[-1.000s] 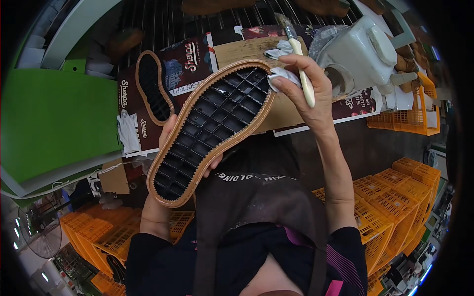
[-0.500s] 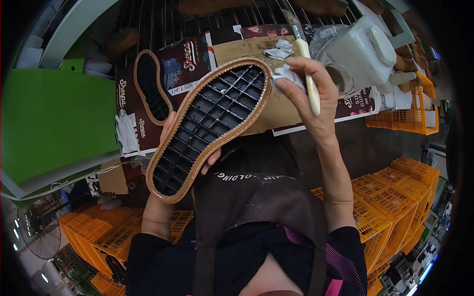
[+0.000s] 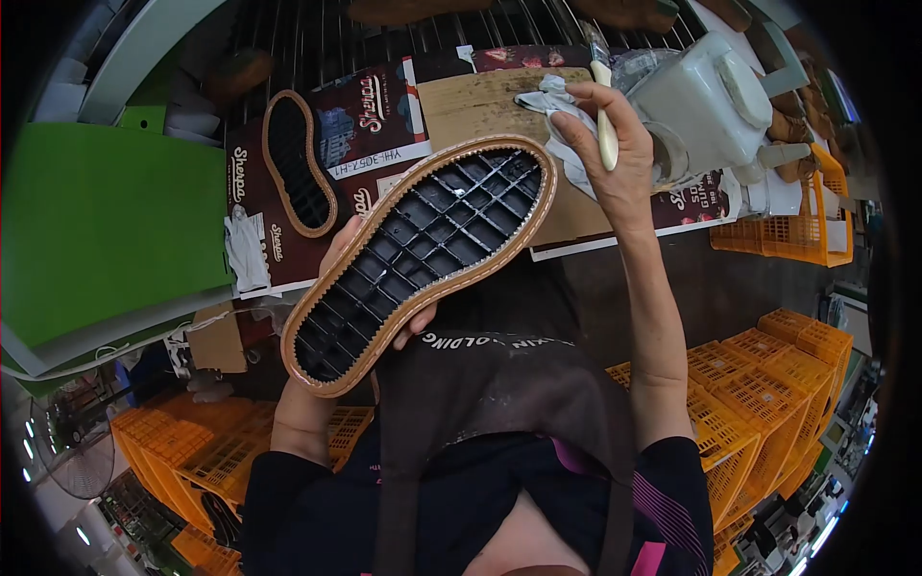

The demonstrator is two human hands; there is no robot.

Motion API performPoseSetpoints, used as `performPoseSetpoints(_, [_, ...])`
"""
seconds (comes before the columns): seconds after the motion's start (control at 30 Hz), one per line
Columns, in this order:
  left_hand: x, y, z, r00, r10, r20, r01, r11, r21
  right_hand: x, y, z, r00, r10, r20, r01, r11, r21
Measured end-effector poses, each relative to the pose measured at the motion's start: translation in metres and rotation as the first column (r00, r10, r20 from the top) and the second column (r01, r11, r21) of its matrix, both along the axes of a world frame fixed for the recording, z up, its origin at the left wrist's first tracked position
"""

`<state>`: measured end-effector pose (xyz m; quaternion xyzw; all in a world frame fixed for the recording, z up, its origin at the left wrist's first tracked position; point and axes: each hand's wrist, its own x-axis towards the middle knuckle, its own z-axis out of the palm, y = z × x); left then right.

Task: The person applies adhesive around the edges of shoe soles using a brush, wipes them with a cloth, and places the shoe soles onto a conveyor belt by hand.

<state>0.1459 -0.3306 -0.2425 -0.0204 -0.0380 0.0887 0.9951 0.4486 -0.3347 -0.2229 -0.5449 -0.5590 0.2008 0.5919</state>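
A shoe sole [image 3: 423, 254] with a brown stitched rim and a black gridded inside lies tilted across my left hand [image 3: 417, 324]. That hand is closed around its sides from beneath, with the palm hidden behind it. My right hand [image 3: 626, 158] is raised beyond the toe end, apart from the sole. Between its thumb and fingers is a crumpled white cloth [image 3: 569, 144], and a brush [image 3: 607, 130] with a pale handle is tucked in the same hand, bristles pointing away. A second, similar sole [image 3: 296, 165] rests on the bench at the left.
Dark red printed cardboard [image 3: 379, 110] and a brown cardboard piece [image 3: 471, 101] cover the bench. A whitish plastic container [image 3: 696, 101] stands at the right. White gloves or cloth [image 3: 248, 252] lie at the left edge. Orange crates [image 3: 759, 384] are stacked behind me on both sides.
The sole has shifted slightly right and down in my left hand. My right hand has turned, its brush more upright, and more of the white cloth now shows hanging from its fingers.
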Motion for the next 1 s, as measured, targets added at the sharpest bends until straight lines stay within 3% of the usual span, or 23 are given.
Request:
performPoseSetpoints(0.1, [0.002, 0.008, 0.01, 0.997, -0.054, 0.059, 0.059, 0.994, -0.092, 0.014, -0.004, -0.007, 0.991, 0.014, 0.13, 0.007, 0.986, -0.164])
performPoseSetpoints(0.2, [0.007, 0.013, -0.002, 0.961, -0.071, 0.267, 0.117, 0.98, -0.16, 0.023, -0.007, -0.013, 0.99, 0.008, 0.142, 0.021, 0.98, -0.199])
performPoseSetpoints(0.27, [0.009, 0.011, 0.001, 0.96, -0.054, 0.275, 0.103, 0.98, -0.169, 0.033, -0.008, -0.015, 0.982, 0.027, 0.187, 0.009, 0.983, -0.186])
performPoseSetpoints(0.33, [0.01, 0.011, 0.005, 0.958, -0.046, 0.285, 0.101, 0.978, -0.183, 0.038, -0.008, -0.011, 0.942, -0.034, 0.335, 0.037, 0.999, -0.002])
performPoseSetpoints(0.37, [0.01, 0.012, 0.008, 0.958, -0.041, 0.284, 0.097, 0.978, -0.186, 0.035, -0.016, 0.001, 0.971, -0.039, 0.237, 0.07, 0.989, -0.127])
performPoseSetpoints(0.43, [0.009, 0.013, 0.013, 0.965, -0.061, 0.257, 0.114, 0.974, -0.196, 0.037, -0.023, 0.011, 0.992, -0.058, 0.112, 0.072, 0.99, -0.118])
performPoseSetpoints(0.47, [0.009, 0.013, 0.014, 0.965, -0.056, 0.256, 0.109, 0.974, -0.199, 0.03, -0.029, 0.023, 0.996, -0.056, -0.063, 0.047, 0.991, -0.127])
performPoseSetpoints(0.57, [0.009, 0.013, 0.017, 0.975, -0.05, 0.216, 0.096, 0.973, -0.208, 0.03, -0.038, 0.039, 0.91, 0.129, -0.394, -0.167, 0.984, -0.062])
performPoseSetpoints(0.73, [0.01, 0.009, 0.026, 0.999, -0.034, 0.043, 0.041, 0.983, -0.179, 0.02, -0.042, 0.049, 0.872, 0.313, -0.375, -0.386, 0.913, -0.135])
performPoseSetpoints(0.8, [0.009, 0.009, 0.026, 0.998, -0.062, -0.025, 0.058, 0.989, -0.135, 0.015, -0.039, 0.049, 0.868, 0.321, -0.378, -0.441, 0.848, -0.293])
performPoseSetpoints(0.93, [0.007, 0.01, 0.018, 0.996, -0.092, -0.018, 0.09, 0.99, -0.109, 0.024, -0.03, 0.042, 0.961, 0.075, -0.265, -0.166, 0.924, -0.344])
performPoseSetpoints(1.0, [0.005, 0.01, 0.016, 0.996, -0.093, -0.001, 0.092, 0.989, -0.113, 0.023, -0.03, 0.045, 0.962, -0.02, -0.271, -0.054, 0.963, -0.263])
